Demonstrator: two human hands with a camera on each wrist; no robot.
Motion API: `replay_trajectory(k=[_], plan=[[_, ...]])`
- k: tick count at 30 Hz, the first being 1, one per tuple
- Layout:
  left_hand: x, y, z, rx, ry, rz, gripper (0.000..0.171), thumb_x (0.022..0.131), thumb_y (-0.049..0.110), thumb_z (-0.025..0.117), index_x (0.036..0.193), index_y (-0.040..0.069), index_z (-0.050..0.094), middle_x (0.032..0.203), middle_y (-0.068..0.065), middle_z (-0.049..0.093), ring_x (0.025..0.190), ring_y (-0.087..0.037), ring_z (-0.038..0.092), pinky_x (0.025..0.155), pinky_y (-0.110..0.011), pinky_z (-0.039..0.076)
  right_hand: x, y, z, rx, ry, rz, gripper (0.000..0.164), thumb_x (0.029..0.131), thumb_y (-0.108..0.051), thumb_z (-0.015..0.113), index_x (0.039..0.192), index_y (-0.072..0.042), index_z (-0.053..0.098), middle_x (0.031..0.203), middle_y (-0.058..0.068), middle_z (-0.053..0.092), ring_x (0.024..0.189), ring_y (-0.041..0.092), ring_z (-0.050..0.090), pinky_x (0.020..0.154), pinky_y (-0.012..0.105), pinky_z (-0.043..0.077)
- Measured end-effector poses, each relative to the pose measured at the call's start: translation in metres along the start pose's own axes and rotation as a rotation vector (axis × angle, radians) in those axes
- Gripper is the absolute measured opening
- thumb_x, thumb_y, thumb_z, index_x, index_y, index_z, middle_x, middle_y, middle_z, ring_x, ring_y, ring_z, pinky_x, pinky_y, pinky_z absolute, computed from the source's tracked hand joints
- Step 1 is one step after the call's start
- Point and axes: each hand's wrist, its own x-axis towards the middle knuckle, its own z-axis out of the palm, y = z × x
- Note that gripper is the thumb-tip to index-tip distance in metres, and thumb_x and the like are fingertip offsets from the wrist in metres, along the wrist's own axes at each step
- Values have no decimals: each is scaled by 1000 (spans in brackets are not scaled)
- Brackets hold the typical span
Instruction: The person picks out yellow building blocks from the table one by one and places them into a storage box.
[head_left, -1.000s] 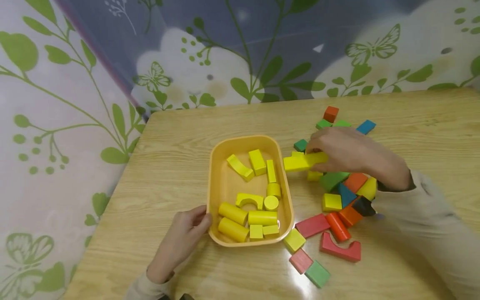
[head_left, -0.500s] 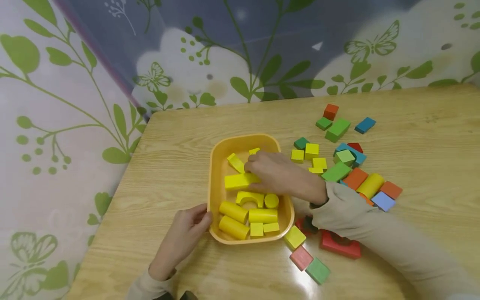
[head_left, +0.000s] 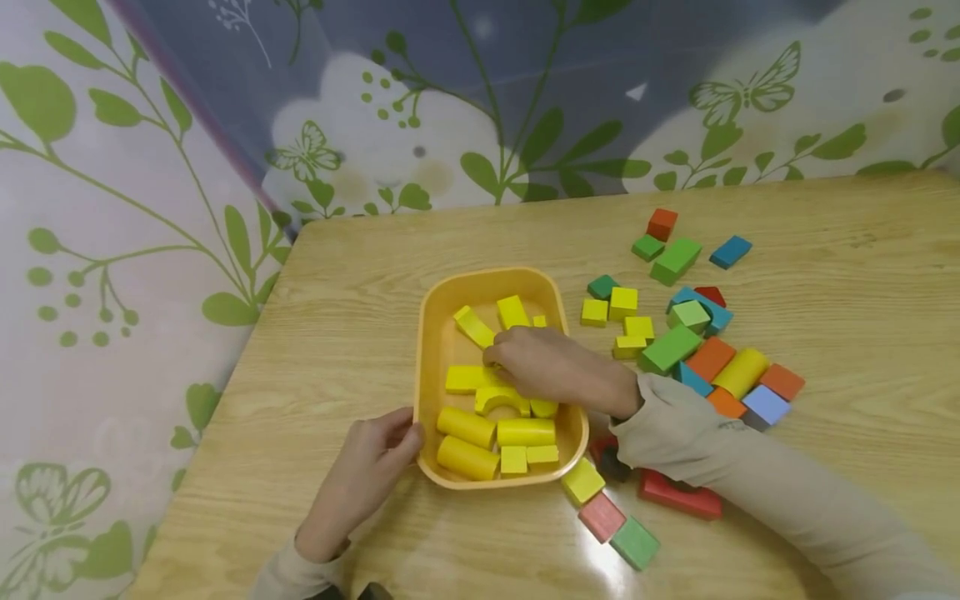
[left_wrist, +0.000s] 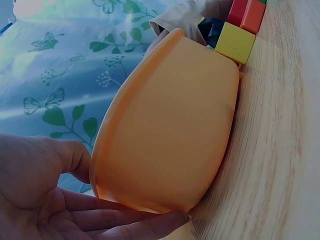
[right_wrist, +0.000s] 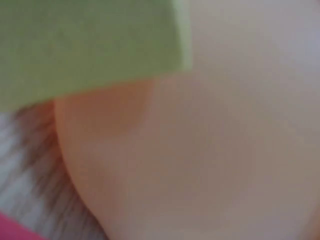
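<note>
A shallow orange plastic bin (head_left: 422, 358) holds several yellow wooden blocks. My left hand (head_left: 366, 471) grips its near-left corner. In the left wrist view the thumb is at the rim and the fingers lie along the bin's outer wall. My right hand (head_left: 543, 365) is down inside the bin, holding one end of a long yellow block (head_left: 465, 379); its fingertips are partly hidden. Just below that block is a yellow arch block (head_left: 501, 400). Yellow cylinders (head_left: 465, 427) lie in the near part. The right wrist view is a blurred close-up of the bin's wall (right_wrist: 200, 165).
To the bin's right, loose coloured blocks spread over the wooden table (head_left: 337, 292): small yellow cubes (head_left: 623, 302), a yellow cylinder (head_left: 741, 373), a green block (head_left: 671, 348). A yellow cube (head_left: 582, 482) sits at the bin's near-right corner. A patterned wall (head_left: 450, 100) stands behind.
My right hand has carried the long yellow block leftward from the loose pile into the bin, then lowered it toward the arch block. The left hand stays at the bin's corner.
</note>
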Motion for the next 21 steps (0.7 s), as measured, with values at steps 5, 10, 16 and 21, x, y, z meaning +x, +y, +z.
replay_trajectory(k=[5,10,16,21], plan=[[0,1,0,-2,0,2,27,94,3,49,114,-3,67,102,-13,72,92,-18,69,74,-27,59,-2,2,0,-13,-2,-13,22,95,-10,59,115,-10,70,98,5,65,77,15,53,68,24,51],[1,0,0,-2,2,5,27,94,2,49,112,-2,68,98,-12,72,89,-16,69,74,-27,59,-5,13,-7,16,132,-150,13,92,-6,63,102,-6,72,89,4,63,77,17,53,69,26,51],[2,0,1,0,4,9,26,94,2,49,110,-2,68,96,-12,73,88,-16,69,73,-26,59,-28,48,-38,76,316,-146,9,85,2,69,92,-3,70,92,7,65,86,24,59,77,36,54],[0,0,2,1,7,-9,25,94,3,49,110,-2,68,97,-12,72,90,-16,69,74,-27,59,-60,82,-52,103,228,27,15,84,1,71,98,-2,69,99,13,64,93,31,59,82,44,52]])
